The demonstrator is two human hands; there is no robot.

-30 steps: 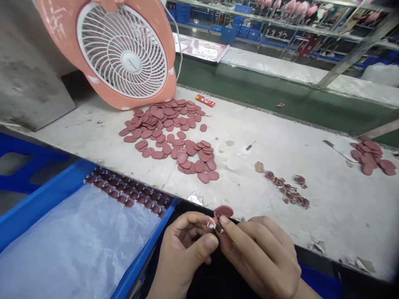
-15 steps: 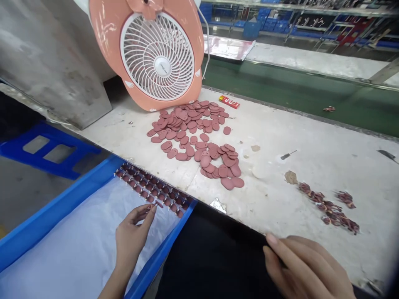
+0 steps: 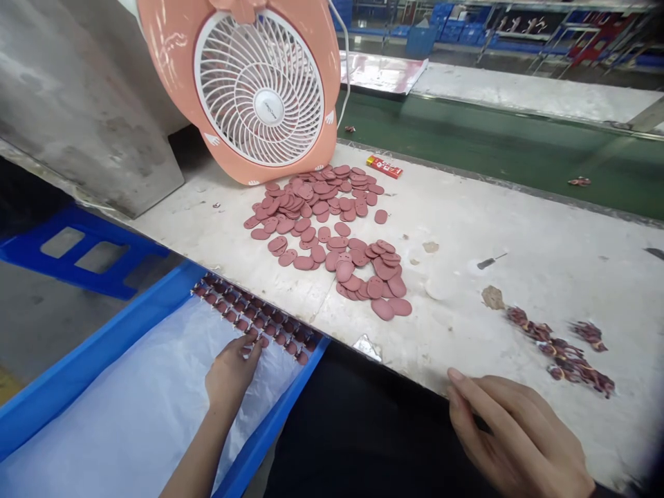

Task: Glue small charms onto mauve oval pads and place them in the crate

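My left hand [image 3: 232, 373] reaches into a blue plastic tray [image 3: 119, 339] and its fingertips rest on the near end of neat rows of small dark red pieces [image 3: 254, 319]. Whether those fingers pinch a piece is hidden. My right hand [image 3: 513, 432] lies at the bench's front edge, fingers slightly apart and holding nothing. A loose strip of twisted dark red pieces [image 3: 560, 356] lies to its upper right. Further up the white bench [image 3: 446, 332] spreads a heap of flat pink oval pads [image 3: 321, 228].
A pink round fan [image 3: 259, 90] stands at the bench's back left, beside a red packet [image 3: 384, 166] and a small knife [image 3: 490, 262]. A green conveyor belt [image 3: 492, 145] runs behind the bench. A blue stool [image 3: 77, 249] sits left of the tray, which is lined with white plastic.
My hands, together over a pink pad a second ago, have parted. My left hand has gone to the rows in the tray, and my right has moved right along the bench edge.
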